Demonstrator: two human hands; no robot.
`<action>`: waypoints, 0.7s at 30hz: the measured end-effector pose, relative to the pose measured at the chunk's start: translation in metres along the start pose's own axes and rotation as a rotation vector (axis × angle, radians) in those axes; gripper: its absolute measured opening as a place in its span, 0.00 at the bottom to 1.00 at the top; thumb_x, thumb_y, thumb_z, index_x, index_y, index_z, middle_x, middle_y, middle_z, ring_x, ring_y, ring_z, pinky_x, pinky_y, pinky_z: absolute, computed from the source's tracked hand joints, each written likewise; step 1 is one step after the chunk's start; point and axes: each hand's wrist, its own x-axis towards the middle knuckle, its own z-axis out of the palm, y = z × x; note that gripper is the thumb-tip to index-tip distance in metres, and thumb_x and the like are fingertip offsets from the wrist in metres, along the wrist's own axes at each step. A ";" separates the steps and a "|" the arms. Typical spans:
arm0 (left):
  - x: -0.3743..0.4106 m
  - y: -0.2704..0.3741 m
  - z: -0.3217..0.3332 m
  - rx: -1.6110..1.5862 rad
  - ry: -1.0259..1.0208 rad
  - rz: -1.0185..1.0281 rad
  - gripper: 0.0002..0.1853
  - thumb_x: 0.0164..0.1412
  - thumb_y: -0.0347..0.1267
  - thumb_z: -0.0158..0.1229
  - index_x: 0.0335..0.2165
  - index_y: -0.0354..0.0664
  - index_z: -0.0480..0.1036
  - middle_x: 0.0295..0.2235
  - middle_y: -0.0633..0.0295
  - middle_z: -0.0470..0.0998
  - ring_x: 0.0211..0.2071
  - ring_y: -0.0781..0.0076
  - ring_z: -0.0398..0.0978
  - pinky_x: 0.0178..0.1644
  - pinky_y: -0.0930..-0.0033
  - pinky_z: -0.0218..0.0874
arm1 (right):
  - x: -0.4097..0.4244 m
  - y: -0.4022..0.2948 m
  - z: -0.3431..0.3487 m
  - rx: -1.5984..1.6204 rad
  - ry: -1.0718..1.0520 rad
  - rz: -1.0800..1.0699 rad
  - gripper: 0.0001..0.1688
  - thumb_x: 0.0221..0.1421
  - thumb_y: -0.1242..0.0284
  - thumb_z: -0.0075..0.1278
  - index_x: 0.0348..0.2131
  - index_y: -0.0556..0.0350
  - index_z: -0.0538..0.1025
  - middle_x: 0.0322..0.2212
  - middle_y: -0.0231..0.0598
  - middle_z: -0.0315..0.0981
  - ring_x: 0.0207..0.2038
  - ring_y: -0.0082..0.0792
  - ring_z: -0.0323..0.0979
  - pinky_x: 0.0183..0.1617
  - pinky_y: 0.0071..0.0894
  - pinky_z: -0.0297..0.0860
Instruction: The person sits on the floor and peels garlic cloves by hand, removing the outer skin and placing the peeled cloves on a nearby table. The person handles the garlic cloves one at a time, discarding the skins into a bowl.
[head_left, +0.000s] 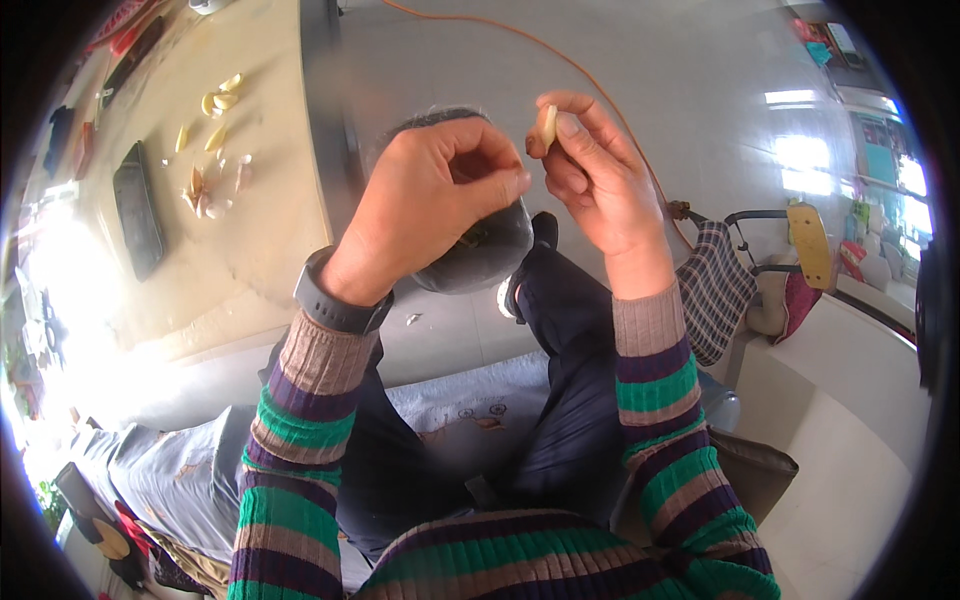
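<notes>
In my right hand (592, 161) a garlic clove (550, 126) is pinched between thumb and fingers, with some brownish skin or root beside it. My left hand (442, 199), a dark watch on its wrist, has thumb and forefinger brought together just left of it; whether a bit of skin is between them cannot be told. Below my left hand stands a bin with a dark lining (480, 262), partly hidden. On the table to the left lie peeled garlic cloves (225, 100), more cloves (215, 138) and, nearer me, an unpeeled garlic piece (197, 193) among papery skins.
A dark smartphone (138, 211) lies on the light table (247, 277). An orange cord (570, 64) runs across the grey floor. To the right, a checked cloth (716, 285) hangs by a tubular frame with a yellow part (808, 247). A small scrap (412, 319) lies on the floor.
</notes>
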 end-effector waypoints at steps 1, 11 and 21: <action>0.001 -0.002 -0.001 0.019 -0.017 -0.037 0.06 0.56 0.28 0.56 0.30 0.34 0.73 0.26 0.66 0.76 0.28 0.84 0.71 0.34 0.82 0.64 | 0.000 -0.002 -0.001 0.020 -0.035 0.031 0.11 0.59 0.70 0.44 0.40 0.56 0.71 0.23 0.30 0.68 0.18 0.12 0.55 0.17 0.09 0.49; 0.005 -0.004 0.004 -0.303 0.062 -0.099 0.08 0.57 0.31 0.56 0.33 0.35 0.72 0.28 0.65 0.76 0.27 0.84 0.71 0.32 0.83 0.63 | -0.003 -0.001 0.003 -0.066 -0.122 0.110 0.10 0.59 0.69 0.47 0.37 0.56 0.71 0.22 0.31 0.67 0.18 0.12 0.56 0.17 0.09 0.49; 0.007 -0.007 0.002 -0.324 0.135 -0.038 0.08 0.55 0.29 0.58 0.31 0.33 0.74 0.23 0.64 0.76 0.24 0.84 0.71 0.29 0.83 0.62 | -0.005 -0.001 0.011 -0.314 -0.101 -0.013 0.10 0.60 0.67 0.46 0.36 0.55 0.70 0.20 0.31 0.70 0.17 0.13 0.57 0.18 0.10 0.52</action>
